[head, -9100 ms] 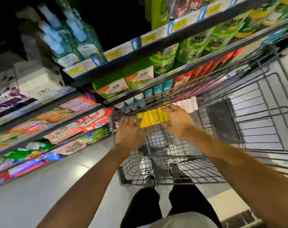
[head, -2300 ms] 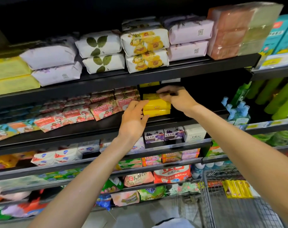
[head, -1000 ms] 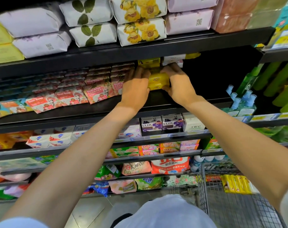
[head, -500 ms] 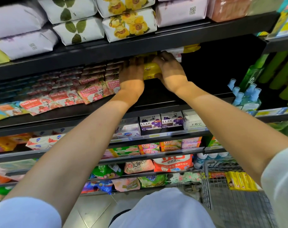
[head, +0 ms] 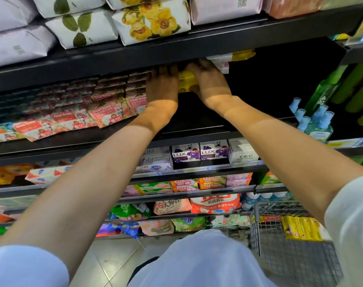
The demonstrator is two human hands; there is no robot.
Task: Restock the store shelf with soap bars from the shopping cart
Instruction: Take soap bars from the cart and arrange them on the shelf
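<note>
— Both hands have gone deeper under the upper shelf since a moment ago; the yellow soap bars sit further back now, and less of them shows.

— Where are they exactly?

— Between the two hands, on the dark shelf, just right of the pink goat soap packs. The left hand lies flat against the left side of the stack, fingers straight and reaching into the shadow. The right hand covers the right side and part of the top.

— Is the right grip pinching them?

— I cannot tell. Its fingers run over the bars, but their tips are lost in the dark beneath the shelf above. The left grip looks spread and pressed against the stack, not curled.

— Anything behind the bars?

— A white and yellow pack sits just past the right hand, close under the upper shelf.

— And the cart?

— The shopping cart stands at the lower right, near the person's right arm. More yellow soap bars lie in a row inside it, on edge, well apart from the ones on the shelf.

— What's below the hands?

— Purple boxes marked LUX on the next shelf down, and blue bottles off to the right.
</note>
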